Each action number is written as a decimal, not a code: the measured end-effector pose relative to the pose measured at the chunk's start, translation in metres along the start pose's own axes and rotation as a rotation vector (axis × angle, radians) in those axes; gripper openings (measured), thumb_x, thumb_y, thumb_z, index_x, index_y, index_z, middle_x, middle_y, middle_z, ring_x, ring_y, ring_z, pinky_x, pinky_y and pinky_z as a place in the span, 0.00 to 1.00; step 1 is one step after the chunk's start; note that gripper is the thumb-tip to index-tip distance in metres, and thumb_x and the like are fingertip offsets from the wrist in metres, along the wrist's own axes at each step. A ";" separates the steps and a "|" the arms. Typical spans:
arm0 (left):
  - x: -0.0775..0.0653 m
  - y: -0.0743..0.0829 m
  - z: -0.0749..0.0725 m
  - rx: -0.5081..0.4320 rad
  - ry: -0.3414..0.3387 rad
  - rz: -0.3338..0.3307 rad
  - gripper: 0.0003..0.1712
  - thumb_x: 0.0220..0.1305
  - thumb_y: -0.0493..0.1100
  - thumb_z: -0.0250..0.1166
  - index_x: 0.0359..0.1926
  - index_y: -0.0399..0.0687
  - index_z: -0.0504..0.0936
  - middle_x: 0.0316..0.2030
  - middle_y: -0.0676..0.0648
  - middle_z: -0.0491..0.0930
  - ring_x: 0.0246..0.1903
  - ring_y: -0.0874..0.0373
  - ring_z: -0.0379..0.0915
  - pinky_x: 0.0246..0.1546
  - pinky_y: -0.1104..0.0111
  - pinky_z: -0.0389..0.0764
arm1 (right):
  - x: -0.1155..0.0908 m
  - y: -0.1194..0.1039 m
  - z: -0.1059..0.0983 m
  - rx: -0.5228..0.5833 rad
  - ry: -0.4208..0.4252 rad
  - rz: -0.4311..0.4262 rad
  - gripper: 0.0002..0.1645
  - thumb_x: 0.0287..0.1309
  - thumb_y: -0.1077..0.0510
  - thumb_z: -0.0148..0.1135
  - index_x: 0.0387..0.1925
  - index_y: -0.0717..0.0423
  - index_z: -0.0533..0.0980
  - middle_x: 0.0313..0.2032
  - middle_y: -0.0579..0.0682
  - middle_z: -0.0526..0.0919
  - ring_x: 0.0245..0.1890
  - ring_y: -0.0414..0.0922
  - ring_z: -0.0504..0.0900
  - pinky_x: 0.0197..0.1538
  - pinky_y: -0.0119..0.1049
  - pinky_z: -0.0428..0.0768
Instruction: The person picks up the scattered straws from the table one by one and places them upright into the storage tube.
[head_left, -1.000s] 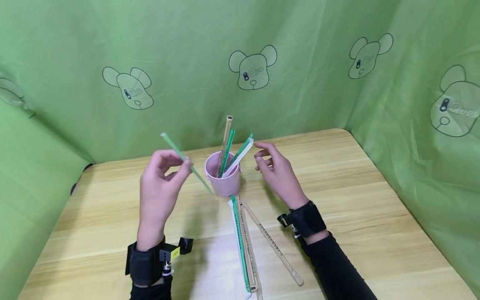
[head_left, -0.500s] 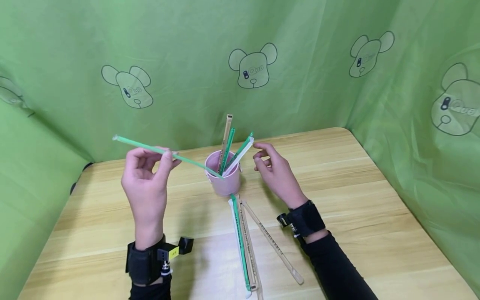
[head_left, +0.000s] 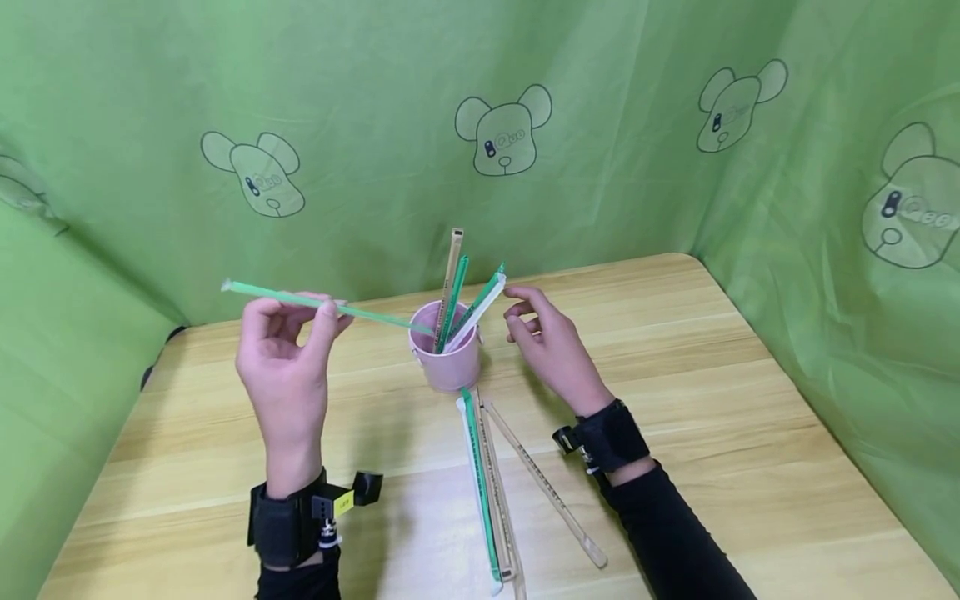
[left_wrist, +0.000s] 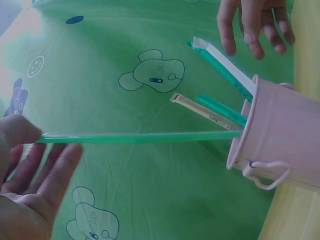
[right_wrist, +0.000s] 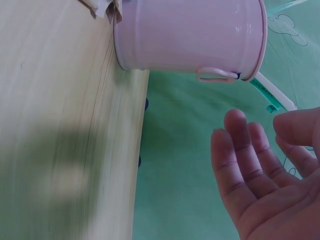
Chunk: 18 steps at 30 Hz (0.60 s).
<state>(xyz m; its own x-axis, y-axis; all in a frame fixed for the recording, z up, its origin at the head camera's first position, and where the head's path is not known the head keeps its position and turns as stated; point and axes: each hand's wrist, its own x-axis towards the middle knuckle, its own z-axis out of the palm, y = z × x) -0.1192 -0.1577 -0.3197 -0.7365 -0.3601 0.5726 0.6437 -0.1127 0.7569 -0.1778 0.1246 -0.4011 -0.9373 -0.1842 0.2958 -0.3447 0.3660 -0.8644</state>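
Note:
My left hand (head_left: 288, 354) pinches a green wrapped straw (head_left: 375, 316) between thumb and fingers, left of the pink bucket (head_left: 450, 372). The straw lies nearly level, and its far end reaches the bucket's mouth, as the left wrist view (left_wrist: 150, 137) also shows. Standing in the bucket are a tan wrapped straw (head_left: 448, 287), green straws (head_left: 454, 300) and a white one (head_left: 486, 305), leaning different ways. My right hand (head_left: 555, 350) hovers right of the bucket near the white straw's tip, fingers loosely bent, holding nothing; in the right wrist view its palm shows bare.
In front of the bucket several wrapped straws lie on the wooden table (head_left: 712, 433), among them a green one (head_left: 482, 492) and a tan one (head_left: 547, 487) angled right. A green curtain (head_left: 375, 100) with bear prints hangs behind and at both sides.
My left hand has moved left and turned the straw from steeply slanted to nearly level, bringing its far end from beside the bucket to the bucket's mouth. The right hand has barely moved.

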 end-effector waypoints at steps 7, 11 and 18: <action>-0.004 -0.015 0.001 0.164 -0.099 -0.134 0.11 0.69 0.28 0.70 0.48 0.31 0.77 0.47 0.33 0.82 0.46 0.45 0.82 0.49 0.59 0.87 | 0.000 0.002 0.002 0.002 -0.016 -0.004 0.26 0.80 0.63 0.56 0.74 0.54 0.69 0.52 0.54 0.84 0.44 0.54 0.88 0.45 0.46 0.87; -0.007 -0.023 0.002 0.331 -0.156 -0.201 0.12 0.72 0.33 0.70 0.50 0.31 0.77 0.47 0.38 0.84 0.45 0.49 0.84 0.49 0.62 0.87 | -0.001 0.003 0.003 -0.006 -0.017 0.007 0.24 0.80 0.61 0.56 0.72 0.52 0.71 0.49 0.52 0.84 0.43 0.52 0.87 0.45 0.45 0.86; -0.010 -0.034 0.002 0.602 -0.270 -0.219 0.10 0.73 0.36 0.70 0.49 0.37 0.79 0.46 0.44 0.86 0.47 0.55 0.84 0.50 0.68 0.84 | 0.000 0.003 0.006 -0.007 -0.053 0.037 0.21 0.80 0.59 0.56 0.69 0.52 0.74 0.45 0.51 0.84 0.43 0.56 0.87 0.44 0.46 0.86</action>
<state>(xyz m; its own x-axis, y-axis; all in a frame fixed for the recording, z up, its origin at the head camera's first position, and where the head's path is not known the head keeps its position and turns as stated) -0.1336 -0.1485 -0.3506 -0.9126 -0.1360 0.3856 0.3039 0.4052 0.8622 -0.1787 0.1201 -0.4055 -0.9454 -0.2189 0.2416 -0.3107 0.3797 -0.8714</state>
